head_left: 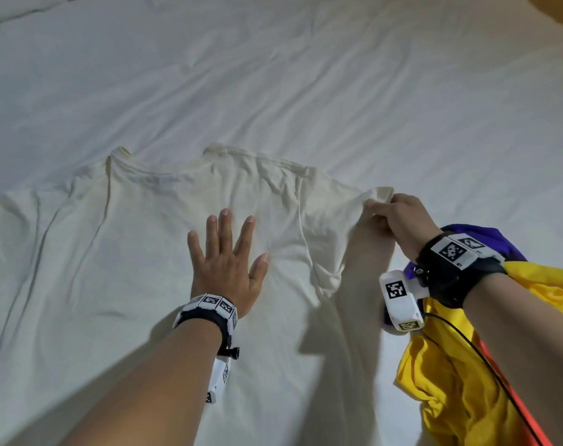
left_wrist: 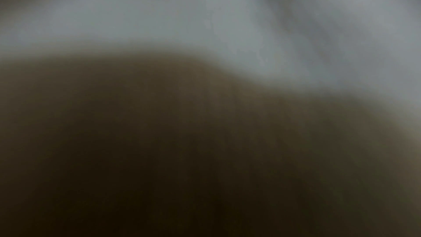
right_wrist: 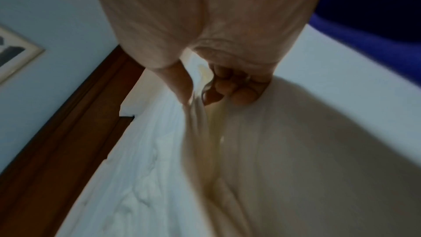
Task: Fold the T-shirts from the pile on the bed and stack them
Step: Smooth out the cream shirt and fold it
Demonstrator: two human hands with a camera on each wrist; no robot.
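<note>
Forearms fill the near edge of the head view, both reaching out over a white bed (head_left: 306, 75). On the left, a cream T-shirt (head_left: 113, 252) lies spread flat across the sheet, its far edge toward the middle of the bed, wrinkles running through it. At centre, the left hand (head_left: 227, 262) presses palm-down on the shirt with fingers straight and spread, gripping nothing; its wrist camera shows only dark blur. Further right, the right hand (head_left: 399, 220) pinches the shirt's right edge between thumb and curled fingers (right_wrist: 227, 89) and lifts it clear of the sheet, probably to begin a fold inward. Likely trouble: thin cloth could slip from that small pinch, or the pull could drag wrinkles under the pressing palm and skew the fold. At far right, a heap (head_left: 460, 381) of yellow and purple shirts sits just beside the lifted edge, under the right wrist, crowding that side. Wooden trim and a framed picture (right_wrist: 13, 53) show in the right wrist view.
</note>
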